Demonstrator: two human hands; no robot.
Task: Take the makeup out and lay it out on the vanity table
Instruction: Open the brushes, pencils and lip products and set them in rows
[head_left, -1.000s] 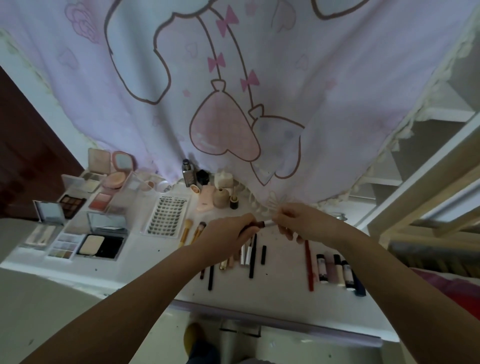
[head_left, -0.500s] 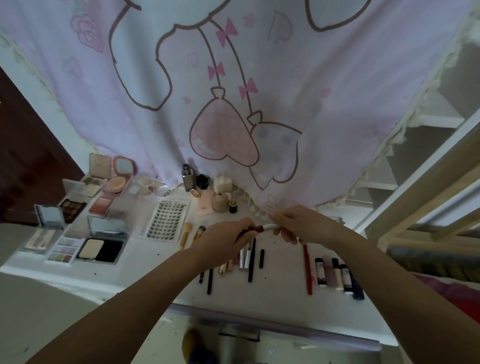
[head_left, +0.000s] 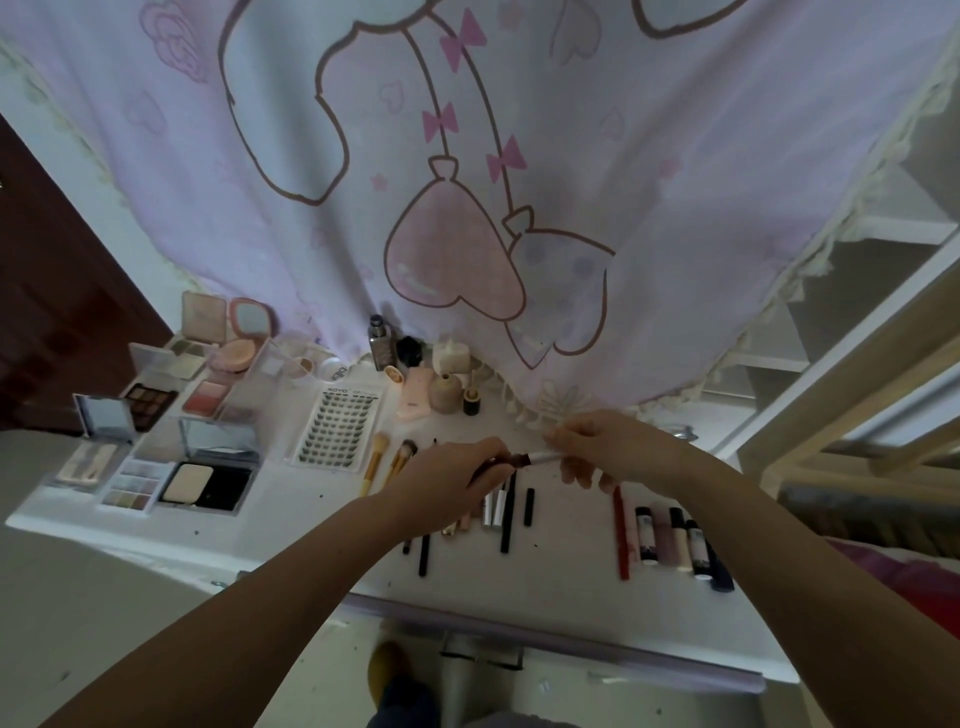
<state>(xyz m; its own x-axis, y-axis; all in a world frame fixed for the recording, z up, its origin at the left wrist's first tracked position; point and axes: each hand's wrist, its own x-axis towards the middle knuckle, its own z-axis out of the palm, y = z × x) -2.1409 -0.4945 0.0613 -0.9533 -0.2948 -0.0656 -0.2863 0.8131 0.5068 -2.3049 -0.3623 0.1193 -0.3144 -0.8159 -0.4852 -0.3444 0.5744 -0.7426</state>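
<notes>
Head cam looks down at a white vanity table (head_left: 561, 587) that's already pretty full: open palettes (head_left: 150, 405) and compacts toward the left edge, a lash tray (head_left: 337, 426) next to them, little bottles (head_left: 382, 343) along the back edge under the pink curtain (head_left: 467, 156), a row of pencils and tubes (head_left: 498, 506) mid-table, and a red pencil (head_left: 621, 535) plus small foundation bottles (head_left: 670, 535) toward the right. So I'd say the layout job is most of the way done. Both hands are up over the middle of the table on one slim pen-type makeup stick (head_left: 524, 460). Left hand (head_left: 452, 486) is wrapped around the dark end, right hand (head_left: 608, 449) is pinching the pale end between fingertips. Looks like the cap is either coming off or going on, can't tell which from this. The stick is held in the air, not touching the table. Next move, my guess: finish with the cap, then set the stick down flat in the pencil row, lined up with its neighbours. There's a gap just right of the short black pencil (head_left: 529, 506), so it needs a careful placement that doesn't roll the others.
</notes>
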